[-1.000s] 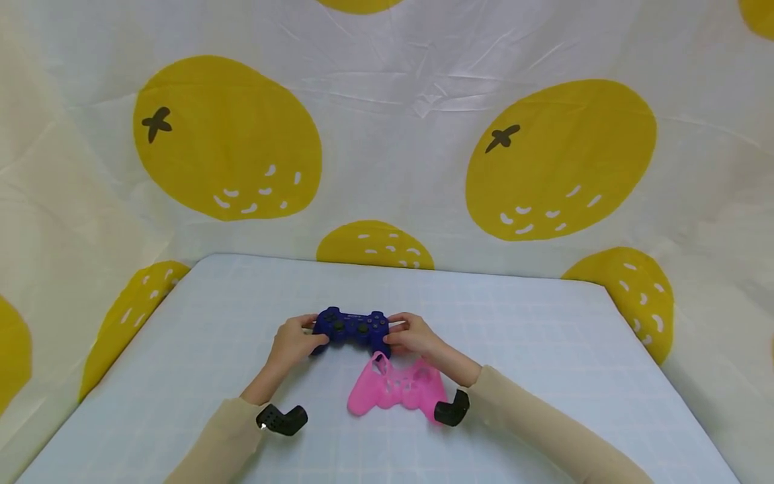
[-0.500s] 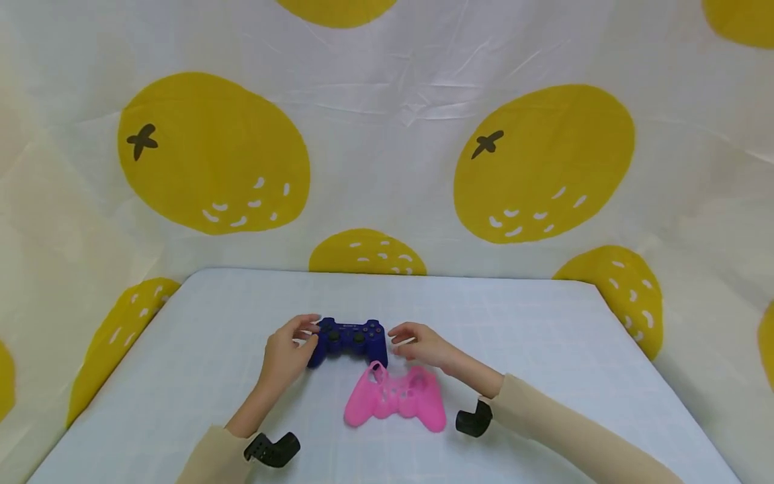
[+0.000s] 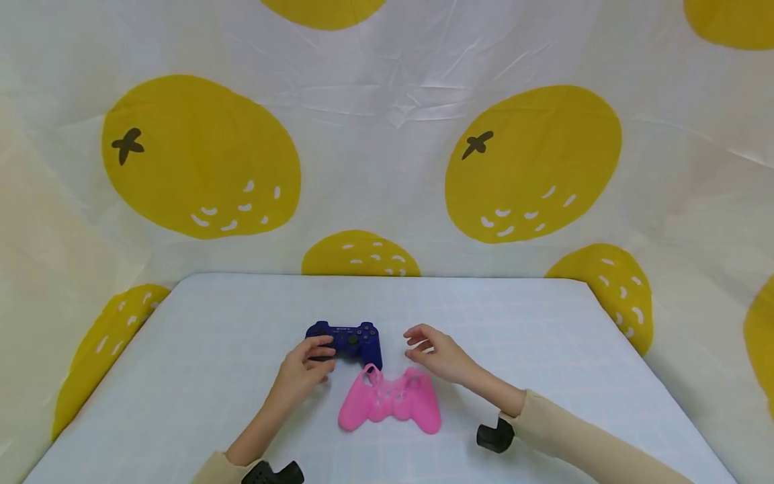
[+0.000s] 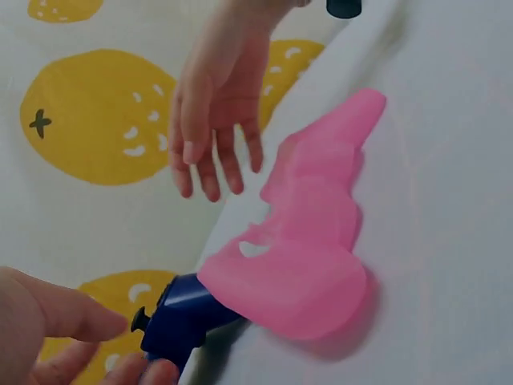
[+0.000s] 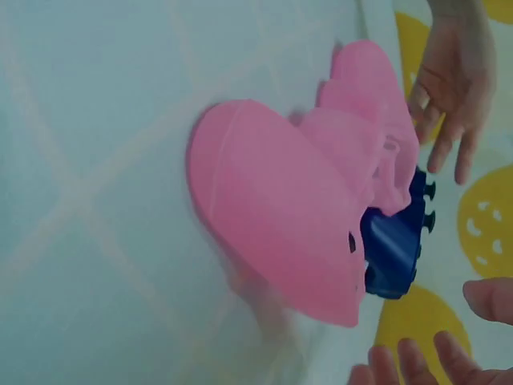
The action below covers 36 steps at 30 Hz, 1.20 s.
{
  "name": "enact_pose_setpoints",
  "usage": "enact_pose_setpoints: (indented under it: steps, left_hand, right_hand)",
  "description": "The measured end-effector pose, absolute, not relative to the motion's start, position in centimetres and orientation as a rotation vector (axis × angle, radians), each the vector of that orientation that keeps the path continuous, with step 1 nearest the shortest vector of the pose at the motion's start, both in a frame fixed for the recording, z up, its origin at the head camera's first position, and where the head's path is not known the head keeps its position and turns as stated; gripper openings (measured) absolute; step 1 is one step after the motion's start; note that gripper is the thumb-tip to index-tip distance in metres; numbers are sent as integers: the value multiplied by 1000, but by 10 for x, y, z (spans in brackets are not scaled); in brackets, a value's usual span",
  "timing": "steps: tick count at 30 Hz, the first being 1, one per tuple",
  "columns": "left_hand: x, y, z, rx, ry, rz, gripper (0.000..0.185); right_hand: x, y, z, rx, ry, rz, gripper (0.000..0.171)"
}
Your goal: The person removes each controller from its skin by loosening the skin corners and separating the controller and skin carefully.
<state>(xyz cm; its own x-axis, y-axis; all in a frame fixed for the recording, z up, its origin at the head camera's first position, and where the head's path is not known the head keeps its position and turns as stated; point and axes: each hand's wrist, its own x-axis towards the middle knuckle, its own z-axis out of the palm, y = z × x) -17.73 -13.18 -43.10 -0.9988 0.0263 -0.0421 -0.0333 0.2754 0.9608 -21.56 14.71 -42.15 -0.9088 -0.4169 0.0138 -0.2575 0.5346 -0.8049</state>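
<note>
1. Dark blue plastic: a game controller is seen lying on the pale checked table, sticks up, near the middle.
2. Pink silicone: a controller-shaped skin is laid flat just in front of the controller, its upper edge close against or overlapping the controller's right grip (contact is suggested in the wrist views, not certain).
3. The left hand is placed at the controller's left grip, fingers loosely bent with the tips on or at the blue plastic; no closed grasp is shown.
4. The right hand is held clear of both things, just right of the controller and above the skin's right lobe, fingers spread and relaxed, nothing in it.
5. Beige sleeves are worn on both arms.
6. The table is backed by a white cloth printed with big yellow oranges.
</note>
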Motion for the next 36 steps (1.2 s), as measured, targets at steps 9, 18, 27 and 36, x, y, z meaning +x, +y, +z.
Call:
enact_pose_setpoints:
  steps: [9, 18, 27, 36]
  left_hand:
    - [-171, -122, -438, -23, 2232, 1656, 53]
    - [-168, -114, -443, 105, 2257, 1556, 50]
    - [-168, -114, -447, 190, 2260, 1580, 43]
    - [-172, -111, -442, 242, 2313, 1598, 42]
  right_hand:
    - [-207, 178, -427, -277, 2515, -1236, 44]
    - [-192, 184, -432, -279, 2290, -1186, 39]
    - [-190, 186, -440, -346, 2237, -1225, 32]
    - [-195, 191, -438, -348, 2207, -1351, 35]
